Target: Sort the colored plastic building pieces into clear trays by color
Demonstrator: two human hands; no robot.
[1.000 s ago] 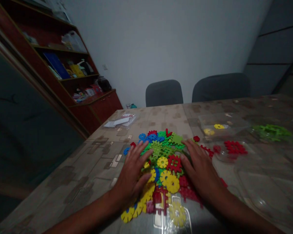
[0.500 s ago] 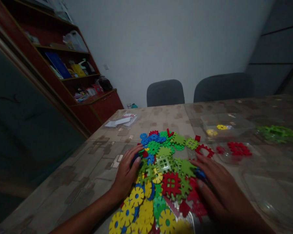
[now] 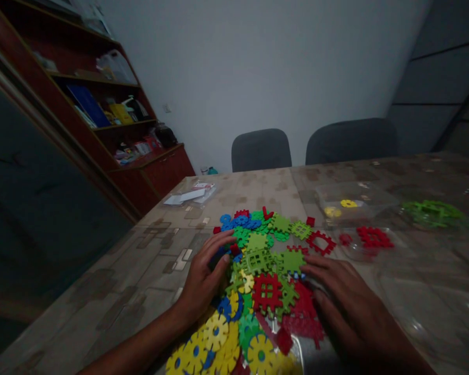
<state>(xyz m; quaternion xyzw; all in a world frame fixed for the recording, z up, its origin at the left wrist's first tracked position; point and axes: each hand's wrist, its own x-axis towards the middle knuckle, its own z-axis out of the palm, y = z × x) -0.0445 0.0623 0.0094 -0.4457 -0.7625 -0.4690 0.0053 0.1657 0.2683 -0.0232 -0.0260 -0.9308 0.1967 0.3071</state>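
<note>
Notched plastic building pieces (image 3: 257, 241) lie heaped on the table (image 3: 144, 271), near and central. The left hand (image 3: 204, 272), wide and loosely curved, flanks their left side; the right hand (image 3: 347, 294), also wide, has fingertips at a light-green square (image 3: 292, 260).

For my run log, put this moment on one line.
left hand: beside colourful plastic pieces | right hand: at green toothed piece

Multicoloured notched pieces (image 3: 257, 241) lie heaped, overlapping.
</note>
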